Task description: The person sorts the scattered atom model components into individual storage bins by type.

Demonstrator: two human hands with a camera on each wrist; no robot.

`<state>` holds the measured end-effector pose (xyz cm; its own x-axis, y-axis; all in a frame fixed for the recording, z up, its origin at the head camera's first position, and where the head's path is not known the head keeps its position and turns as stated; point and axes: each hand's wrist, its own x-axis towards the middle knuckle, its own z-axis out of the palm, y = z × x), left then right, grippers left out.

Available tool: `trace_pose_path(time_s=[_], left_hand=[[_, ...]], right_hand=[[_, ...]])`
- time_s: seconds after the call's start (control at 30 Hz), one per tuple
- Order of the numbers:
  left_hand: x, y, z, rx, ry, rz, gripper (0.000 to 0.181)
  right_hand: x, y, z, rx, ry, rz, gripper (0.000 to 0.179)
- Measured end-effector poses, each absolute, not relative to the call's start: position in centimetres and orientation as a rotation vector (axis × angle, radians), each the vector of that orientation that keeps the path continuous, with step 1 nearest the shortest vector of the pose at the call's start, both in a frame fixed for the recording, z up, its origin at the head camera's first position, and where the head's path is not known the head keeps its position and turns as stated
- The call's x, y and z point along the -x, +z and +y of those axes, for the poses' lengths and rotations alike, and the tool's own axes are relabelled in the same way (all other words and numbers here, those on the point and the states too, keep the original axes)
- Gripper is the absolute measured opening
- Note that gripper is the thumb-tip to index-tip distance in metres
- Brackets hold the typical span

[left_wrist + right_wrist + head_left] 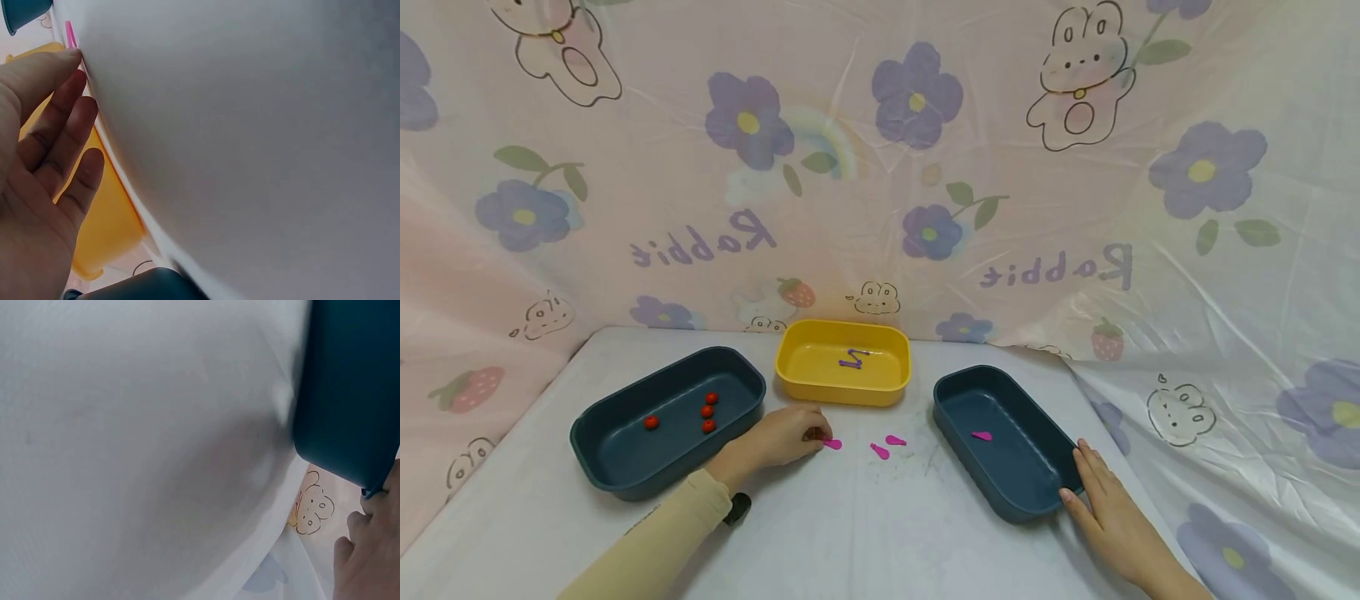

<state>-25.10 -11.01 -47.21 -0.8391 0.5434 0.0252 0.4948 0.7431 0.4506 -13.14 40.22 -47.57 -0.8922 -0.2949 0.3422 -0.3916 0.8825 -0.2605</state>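
My left hand (786, 435) is low over the white table, thumb and forefinger pinching a small bright pink drop-shaped piece (832, 444). In the left wrist view, part of that pink piece (70, 34) juts past the thumb tip, and the other fingers are loosely bent. Two similar pink pieces (880, 452) lie just to the right on the table. Another pink piece (982, 436) is inside the right dark teal tray (1000, 492). My right hand (1108, 508) rests against this tray's right near corner, fingers extended along the outside and thumb at the rim.
A left dark teal tray (625, 487) holds several small red round pieces (708, 412). At the back stands a yellow tray (842, 393) with thin purple pieces (852, 361) in it. Behind the table (850, 533) hangs a printed cloth (850, 208).
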Motion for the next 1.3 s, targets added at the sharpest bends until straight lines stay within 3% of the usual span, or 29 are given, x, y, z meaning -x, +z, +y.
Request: trace_pose_path(time_s=[1.3], left_hand=[[25.0, -47.08, -10.71, -0.895, 0.83, 2.863, 0.009]], right_hand=[[13.09, -47.57, 40.19, -0.504, 0.475, -2.78, 0.07]])
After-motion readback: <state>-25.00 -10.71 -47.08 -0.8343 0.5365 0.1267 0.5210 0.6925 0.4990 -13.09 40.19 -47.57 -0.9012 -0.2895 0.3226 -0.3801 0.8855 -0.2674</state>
